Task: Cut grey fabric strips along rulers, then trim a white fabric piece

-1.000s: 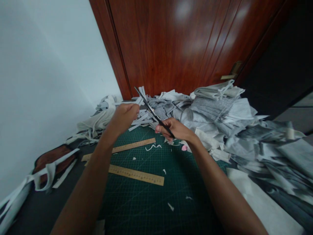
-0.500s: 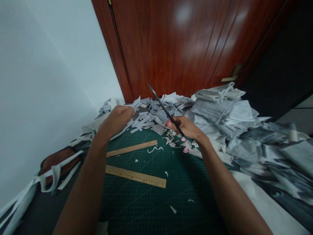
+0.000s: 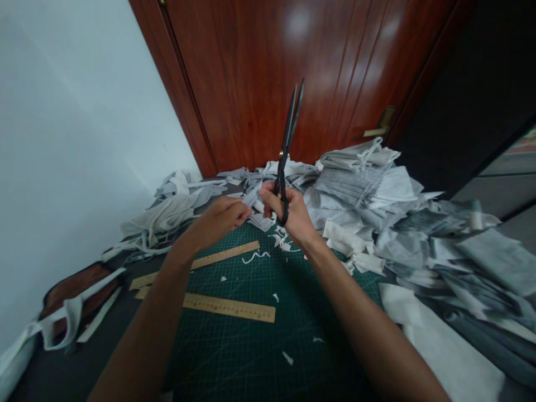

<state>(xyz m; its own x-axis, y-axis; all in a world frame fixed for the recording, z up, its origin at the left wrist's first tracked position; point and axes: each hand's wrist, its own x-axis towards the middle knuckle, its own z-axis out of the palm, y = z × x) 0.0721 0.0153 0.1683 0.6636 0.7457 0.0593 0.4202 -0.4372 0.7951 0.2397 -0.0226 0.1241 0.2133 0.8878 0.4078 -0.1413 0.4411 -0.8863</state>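
Note:
Black scissors stand upright in my right hand, their long blades pointing up and slightly apart. A short grey fabric strip slants between my two hands. My left hand is closed on its lower end, fingers curled in a pinch. The right thumb and fingertips touch the strip's upper part. Below both hands lies a green cutting mat with two wooden rulers and thin fabric scraps on it.
Grey fabric pieces are heaped at the back right, with more cloth along the right side. Pale strips pile up by the white wall at left. A brown pouch lies front left. A wooden door closes off the back.
My hands have come together over the mat. The scissors have swung from leaning left to upright, blades now parted. The grey strip now spans between both hands. The view has shifted slightly right.

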